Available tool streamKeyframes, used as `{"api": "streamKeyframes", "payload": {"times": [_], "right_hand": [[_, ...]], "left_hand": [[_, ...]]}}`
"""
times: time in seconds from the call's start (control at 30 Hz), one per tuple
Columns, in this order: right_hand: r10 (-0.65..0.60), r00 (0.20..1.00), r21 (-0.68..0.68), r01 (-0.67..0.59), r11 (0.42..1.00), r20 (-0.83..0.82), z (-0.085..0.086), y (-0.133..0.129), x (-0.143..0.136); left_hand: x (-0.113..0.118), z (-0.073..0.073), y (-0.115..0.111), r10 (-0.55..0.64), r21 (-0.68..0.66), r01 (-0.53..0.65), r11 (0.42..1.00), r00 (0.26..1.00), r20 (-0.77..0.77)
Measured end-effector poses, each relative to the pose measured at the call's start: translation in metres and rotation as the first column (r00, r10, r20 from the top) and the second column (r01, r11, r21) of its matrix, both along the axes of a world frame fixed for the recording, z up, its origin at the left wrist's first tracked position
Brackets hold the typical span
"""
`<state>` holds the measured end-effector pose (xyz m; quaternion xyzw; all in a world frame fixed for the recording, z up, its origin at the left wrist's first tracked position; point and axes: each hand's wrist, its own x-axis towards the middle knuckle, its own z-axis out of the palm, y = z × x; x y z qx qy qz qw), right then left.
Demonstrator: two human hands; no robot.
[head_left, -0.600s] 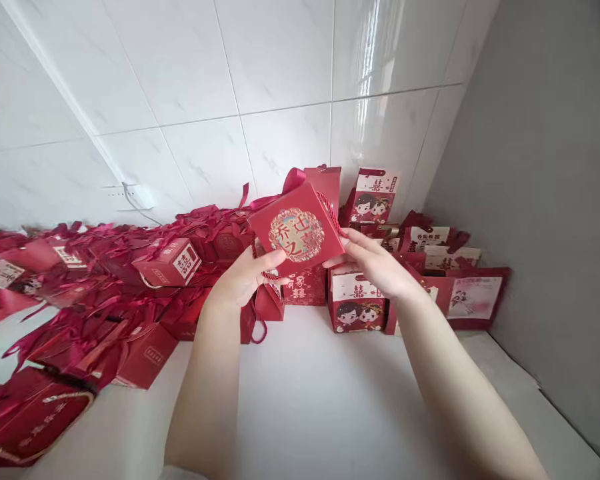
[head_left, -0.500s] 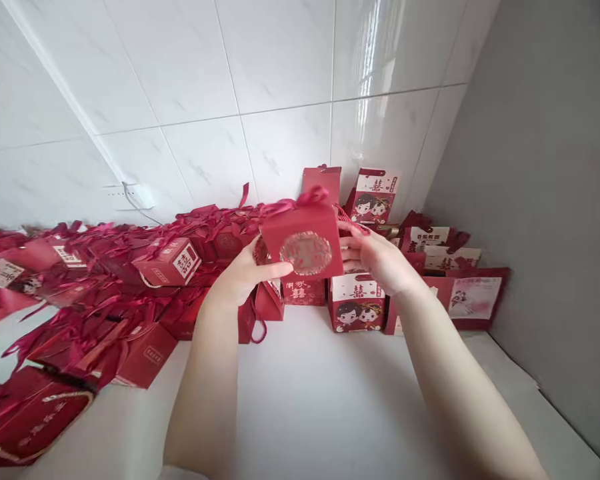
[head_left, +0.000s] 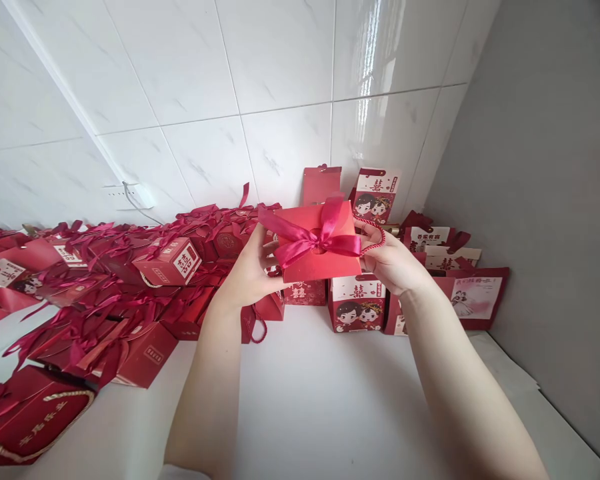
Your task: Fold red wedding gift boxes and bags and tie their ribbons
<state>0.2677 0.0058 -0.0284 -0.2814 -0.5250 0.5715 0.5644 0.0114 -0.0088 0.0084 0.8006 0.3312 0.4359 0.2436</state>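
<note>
Between my two hands, above the white table, is a red gift box with its top facing me. A shiny crimson ribbon is tied in a bow across that top. My left hand grips the box's left side, thumb along the near edge. On the other side my right hand holds it, fingers curled by a twisted red cord handle. The far fingers of both hands are partly hidden. Just behind and below stands a red box with a cartoon couple.
Many ribboned red boxes crowd the table's left side. A box with a rope handle lies at the front left. More boxes, one with a pink-and-white panel, stand at the right by a grey wall. White tiles rise behind.
The box has tipped so its bow-tied top now faces me instead of the side with the round gold emblem. My hands have shifted slightly with it.
</note>
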Motion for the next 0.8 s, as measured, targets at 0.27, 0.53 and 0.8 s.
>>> {"api": "streamKeyframes", "payload": {"times": [0.27, 0.53, 0.8], "right_hand": [[-0.360, 0.900, 0.280, 0.290, 0.915, 0.246, 0.001, 0.005, 0.030], [-0.557, 0.766, 0.414, 0.415, 0.810, 0.320, 0.018, -0.018, 0.026], [-0.356, 0.920, 0.358, 0.281, 0.890, 0.165, 0.020, -0.024, -0.001]], "left_hand": [[-0.003, -0.001, 0.001, -0.037, 0.053, 0.038, 0.998, 0.999, -0.012], [-0.005, 0.003, -0.001, 0.032, 0.088, -0.018, 0.996, 0.986, -0.164], [-0.002, 0.002, -0.001, 0.109, 0.174, -0.062, 0.983, 0.955, -0.274]]}}
